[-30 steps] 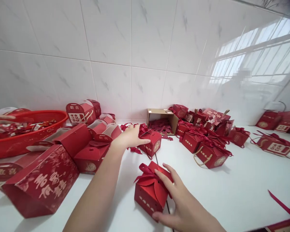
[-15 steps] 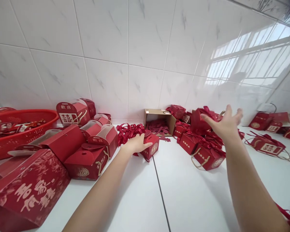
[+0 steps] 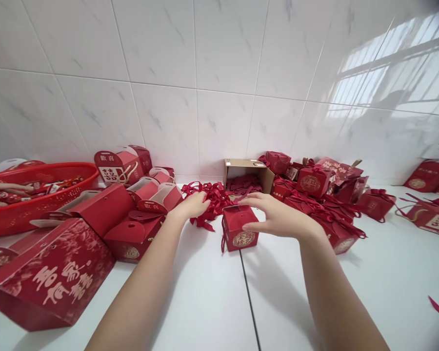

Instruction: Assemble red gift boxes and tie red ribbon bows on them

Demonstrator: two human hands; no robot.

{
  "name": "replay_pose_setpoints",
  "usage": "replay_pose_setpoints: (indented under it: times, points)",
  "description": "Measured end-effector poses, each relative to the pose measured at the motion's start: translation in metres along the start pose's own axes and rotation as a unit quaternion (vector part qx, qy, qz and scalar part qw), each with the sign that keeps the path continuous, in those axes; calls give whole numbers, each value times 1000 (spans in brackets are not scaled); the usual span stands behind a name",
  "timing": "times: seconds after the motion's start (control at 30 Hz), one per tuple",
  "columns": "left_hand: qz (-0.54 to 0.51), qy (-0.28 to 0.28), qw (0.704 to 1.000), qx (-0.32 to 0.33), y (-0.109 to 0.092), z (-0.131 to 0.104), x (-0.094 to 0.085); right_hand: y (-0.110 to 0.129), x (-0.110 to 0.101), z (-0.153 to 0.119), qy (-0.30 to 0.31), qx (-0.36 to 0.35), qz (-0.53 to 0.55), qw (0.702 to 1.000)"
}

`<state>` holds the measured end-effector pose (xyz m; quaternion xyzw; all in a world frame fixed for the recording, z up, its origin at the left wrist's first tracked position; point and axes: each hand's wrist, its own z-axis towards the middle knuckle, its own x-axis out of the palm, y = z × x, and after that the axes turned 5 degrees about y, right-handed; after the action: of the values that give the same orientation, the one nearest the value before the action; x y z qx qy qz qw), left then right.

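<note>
Small red box (image 3: 240,229): upright on the white surface (image 3: 201,292), astride the dark seam, just right of the ribbon heap (image 3: 215,199). Right grip (image 3: 276,217): spread, thumb and fingers apart over the box's right top edge; contact cannot be confirmed. Left grip (image 3: 194,205): at the heap's near side, fingers bent; cannot tell whether it pinches a ribbon.

Risks (judged): tangled loops could bring several ribbons away together if one is pulled; the thumb pressing on the top could dent the thin-looking card; a sideways knock from the right grip could skew the box, or catch the dark red cord (image 3: 223,240) hanging at its left.

Orientation: round gold emblem faces the wearer, top upward. Long axis uncertain (foreshortening, plus the hand covering part of the top); if one exists, probably runs back toward the wall.
</note>
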<state>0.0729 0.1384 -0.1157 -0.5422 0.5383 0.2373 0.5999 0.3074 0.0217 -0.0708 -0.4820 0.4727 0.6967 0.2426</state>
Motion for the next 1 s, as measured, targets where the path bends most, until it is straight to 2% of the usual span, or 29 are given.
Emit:
replay_pose_setpoints:
  times: [0.13,0.23,0.3,0.4,0.6,0.63,0.7,0.77,0.83,0.93,1.0]
  points:
    - [39,57,995,-73,20,7,5,-5,16,20,17,43,-6,999]
    - [70,97,988,-94,20,4,9,-10,25,30,15,59,-19,998]
    - [90,99,986,-100,17,1,9,-14,30,35,7,57,-13,998]
    - [109,70,988,-88,12,-3,2,-22,34,40,19,27,21,999]
    - [94,-21,995,-14,2,-22,-21,-35,33,44,59,-35,57,996]
    - [87,-35,996,-6,-1,-28,-25,-35,33,45,49,-44,66,996]
    - [77,-64,995,5,-9,-42,-32,-28,32,46,-9,-65,115,991]
    - [69,-95,993,15,-20,-59,-38,-13,32,44,-89,-80,201,972]
    - [48,-131,989,42,-35,-78,-42,7,31,40,-137,-90,283,945]
    - [-31,-180,975,130,-60,-108,-43,38,29,28,-164,-96,382,904]
    - [-61,-202,965,157,-74,-125,-43,52,28,20,-174,-92,467,862]
